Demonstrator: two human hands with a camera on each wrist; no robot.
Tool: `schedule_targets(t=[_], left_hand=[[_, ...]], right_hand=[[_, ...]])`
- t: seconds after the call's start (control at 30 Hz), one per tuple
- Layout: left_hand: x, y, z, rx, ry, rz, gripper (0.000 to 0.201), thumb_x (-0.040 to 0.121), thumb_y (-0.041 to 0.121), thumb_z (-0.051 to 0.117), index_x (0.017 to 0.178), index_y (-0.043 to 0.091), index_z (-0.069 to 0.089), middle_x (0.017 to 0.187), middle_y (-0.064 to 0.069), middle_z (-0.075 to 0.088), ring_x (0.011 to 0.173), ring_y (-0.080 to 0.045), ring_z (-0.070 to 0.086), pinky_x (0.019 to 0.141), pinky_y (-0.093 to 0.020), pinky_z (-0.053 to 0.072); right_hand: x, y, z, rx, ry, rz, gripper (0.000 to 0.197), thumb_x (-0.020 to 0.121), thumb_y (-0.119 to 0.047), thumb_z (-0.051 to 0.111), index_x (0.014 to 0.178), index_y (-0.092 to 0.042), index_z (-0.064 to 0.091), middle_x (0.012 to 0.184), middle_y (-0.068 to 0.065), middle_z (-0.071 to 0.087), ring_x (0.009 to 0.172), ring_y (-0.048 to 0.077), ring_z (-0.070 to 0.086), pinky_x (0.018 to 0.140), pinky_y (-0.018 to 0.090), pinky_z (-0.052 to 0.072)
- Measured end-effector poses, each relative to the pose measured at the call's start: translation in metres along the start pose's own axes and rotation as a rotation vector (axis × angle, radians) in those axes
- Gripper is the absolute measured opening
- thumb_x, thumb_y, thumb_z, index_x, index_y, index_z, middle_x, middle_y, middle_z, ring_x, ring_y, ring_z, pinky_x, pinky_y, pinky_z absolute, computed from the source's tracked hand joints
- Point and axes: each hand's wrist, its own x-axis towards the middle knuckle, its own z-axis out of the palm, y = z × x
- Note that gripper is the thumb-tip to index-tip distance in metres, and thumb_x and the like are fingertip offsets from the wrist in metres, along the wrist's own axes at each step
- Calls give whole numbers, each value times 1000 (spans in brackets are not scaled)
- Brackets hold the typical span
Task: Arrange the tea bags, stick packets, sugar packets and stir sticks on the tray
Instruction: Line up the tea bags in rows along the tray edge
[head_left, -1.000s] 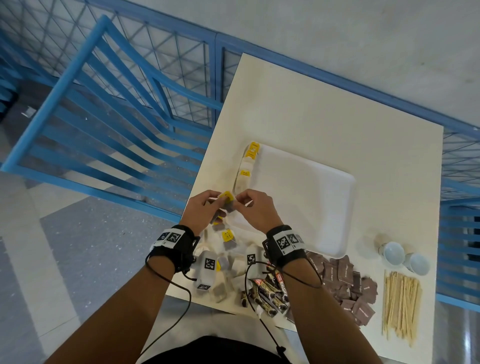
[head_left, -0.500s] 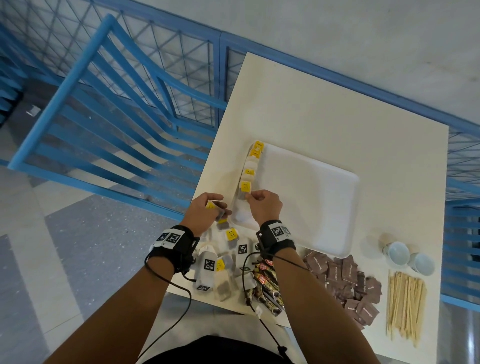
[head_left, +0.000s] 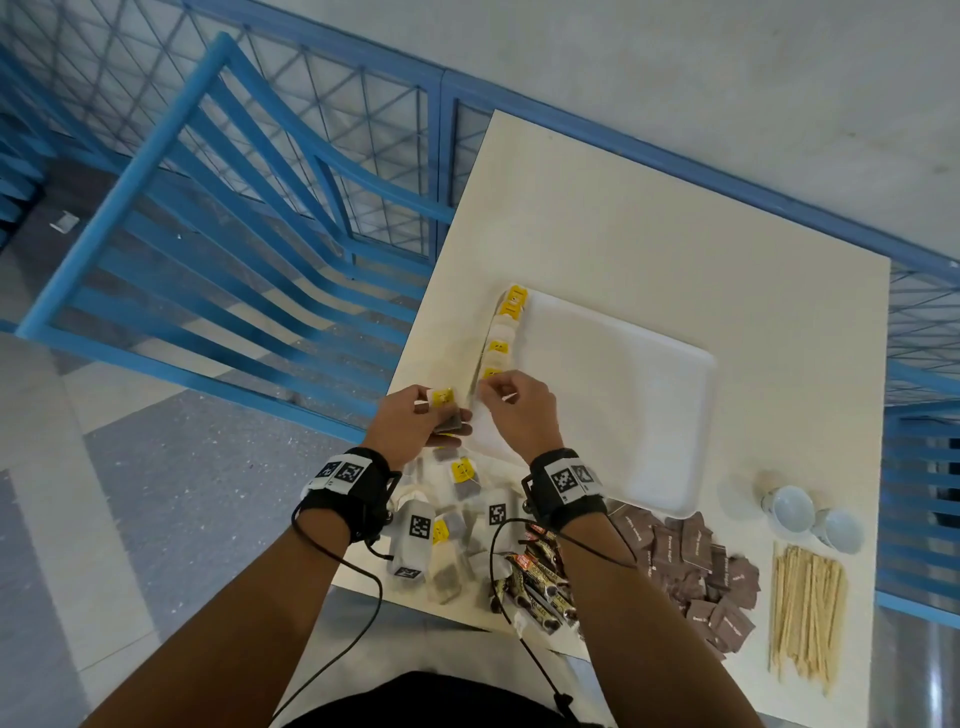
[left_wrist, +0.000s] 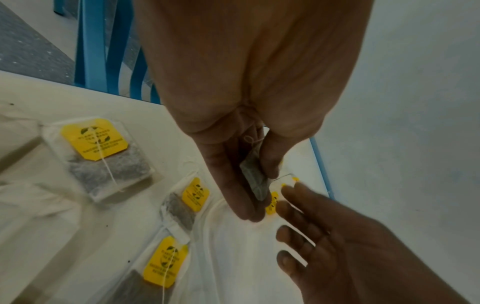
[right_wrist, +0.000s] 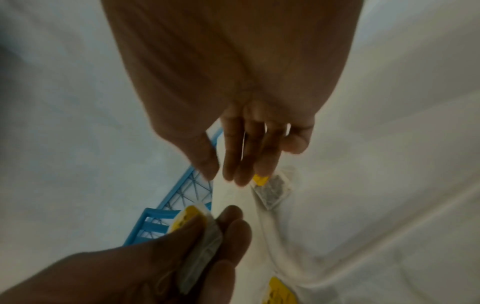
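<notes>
My left hand (head_left: 449, 415) pinches a tea bag (head_left: 445, 402) with a yellow tag between thumb and fingers, just off the white tray's (head_left: 623, 410) near-left corner. The left wrist view shows the bag (left_wrist: 255, 182) edge-on in that grip. My right hand (head_left: 491, 389) hovers beside it over the tray's left rim, fingers (right_wrist: 230, 164) straight and holding nothing. A row of tea bags (head_left: 501, 340) lies along the tray's left edge; the nearest one (right_wrist: 272, 189) lies just under my right fingertips. More loose tea bags (head_left: 460, 493) lie on the table under my wrists.
Dark stick packets (head_left: 540, 587) lie at the table's near edge, brown sugar packets (head_left: 691, 561) to their right, then wooden stir sticks (head_left: 805, 608). Two pale cups (head_left: 789, 506) stand right of the tray. A blue railing (head_left: 260, 218) runs along the table's left and far sides.
Both hands were together on tea bags; my right hand then laid one into the row on the tray's left edge and has now drawn back empty toward my left hand.
</notes>
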Motion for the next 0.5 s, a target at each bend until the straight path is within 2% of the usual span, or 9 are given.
schedule_targets(t=[0.1, 0.23, 0.37, 0.5], left_hand=[[0, 0, 2, 29, -25, 10, 26, 99, 10, 65, 113, -11, 58, 95, -24, 76, 90, -39, 76, 75, -43, 64], [-2, -2, 3, 28, -43, -13, 31, 96, 15, 69, 113, -9, 58, 97, -23, 76, 91, -39, 76, 78, -44, 64], [-1, -12, 2, 65, -14, -21, 27, 96, 13, 70, 111, -7, 62, 103, -24, 75, 85, -33, 76, 74, -45, 64], [1, -20, 1, 116, 30, -16, 18, 94, 10, 72, 105, -4, 67, 100, -29, 72, 71, -26, 69, 66, -39, 63]], right_hand=[[-4, -9, 4, -4, -173, -74, 17, 92, -33, 70, 99, -19, 76, 91, -9, 72, 84, 8, 65, 75, 14, 46], [-4, -8, 5, 8, -150, -105, 7, 91, -28, 72, 89, -21, 72, 82, -11, 69, 75, 5, 62, 70, 12, 47], [-6, 0, 8, 70, -85, -29, 8, 90, -32, 73, 86, -29, 66, 83, -8, 70, 76, 16, 67, 79, 35, 57], [-14, 12, 11, 63, -172, 52, 14, 88, -37, 74, 94, -27, 65, 90, -2, 73, 83, 20, 70, 81, 38, 58]])
